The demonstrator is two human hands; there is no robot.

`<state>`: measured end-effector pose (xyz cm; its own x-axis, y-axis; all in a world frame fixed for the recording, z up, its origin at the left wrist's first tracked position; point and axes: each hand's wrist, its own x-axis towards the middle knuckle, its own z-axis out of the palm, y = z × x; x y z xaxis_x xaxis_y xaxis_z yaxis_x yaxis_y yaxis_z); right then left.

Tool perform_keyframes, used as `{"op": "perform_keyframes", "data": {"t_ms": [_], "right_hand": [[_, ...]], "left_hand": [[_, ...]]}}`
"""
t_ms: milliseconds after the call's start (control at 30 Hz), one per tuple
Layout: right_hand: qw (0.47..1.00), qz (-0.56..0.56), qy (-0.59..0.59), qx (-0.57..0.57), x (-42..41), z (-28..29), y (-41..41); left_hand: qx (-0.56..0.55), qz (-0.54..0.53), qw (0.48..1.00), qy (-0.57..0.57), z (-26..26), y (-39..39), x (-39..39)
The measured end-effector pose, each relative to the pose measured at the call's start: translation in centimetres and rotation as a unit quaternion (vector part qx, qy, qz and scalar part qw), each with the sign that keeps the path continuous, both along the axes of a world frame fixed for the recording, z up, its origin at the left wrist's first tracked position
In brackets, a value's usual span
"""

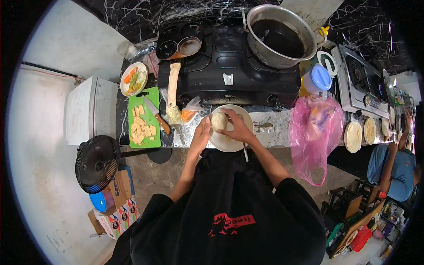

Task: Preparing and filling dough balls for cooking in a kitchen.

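A pale, round ball [219,121], perhaps of dough or rice, is held between both hands over a white plate [246,124]. My left hand [201,132] rests its fingers against the ball's left side. Curled around its right side are the thumb and fingers of my right hand [238,127]. A spoon or fork handle [245,153] sticks out over the plate's front rim. Left of the plate lie a small bag of orange bits [188,115] and a bag of pale shreds [173,115]. What else lies on the plate is mostly hidden by the hands.
A green cutting board [154,142] holds brown chunks and a knife [158,115]; a bowl of cut vegetables [144,78] stands behind. The black gas stove [232,89] bears a multi-cup pan [188,46] and large pot [281,61]. A pink plastic bag [311,145] overhangs the counter. Another person [397,172] is far right.
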<state>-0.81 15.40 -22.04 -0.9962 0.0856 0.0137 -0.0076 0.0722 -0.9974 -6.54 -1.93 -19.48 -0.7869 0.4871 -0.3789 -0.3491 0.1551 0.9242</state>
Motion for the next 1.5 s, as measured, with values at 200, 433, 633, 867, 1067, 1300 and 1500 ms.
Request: {"op": "perform_keyframes", "data": {"t_ms": [200,433,633,867,1067,1300,1500], "right_hand": [[0.952,0.035,0.036,0.302,1.5,-0.2,-0.6],[0.966,0.050,0.019,0.253,2.8,3.1,0.7],[0.927,0.097,0.046,0.360,3.0,1.5,0.9],[0.937,0.063,0.056,0.339,2.9,1.1,1.3],[0.946,0.078,0.023,0.313,0.0,0.8,1.8],[0.876,0.269,-0.120,0.382,-3.9,0.5,2.5],[0.846,0.356,-0.121,0.378,-5.0,0.6,3.3]], "left_hand": [[-0.126,-0.101,0.958,0.238,0.2,0.3,0.6],[-0.142,-0.156,0.935,0.285,2.8,0.8,2.6],[-0.232,-0.256,0.833,0.433,1.8,0.7,4.3],[-0.165,-0.183,0.912,0.328,2.9,0.2,4.0],[-0.225,-0.181,0.898,0.331,1.0,-0.1,3.7],[-0.242,-0.171,0.875,0.381,0.3,0.1,5.7],[-0.242,-0.162,0.896,0.335,-0.1,-0.7,5.0]]}}
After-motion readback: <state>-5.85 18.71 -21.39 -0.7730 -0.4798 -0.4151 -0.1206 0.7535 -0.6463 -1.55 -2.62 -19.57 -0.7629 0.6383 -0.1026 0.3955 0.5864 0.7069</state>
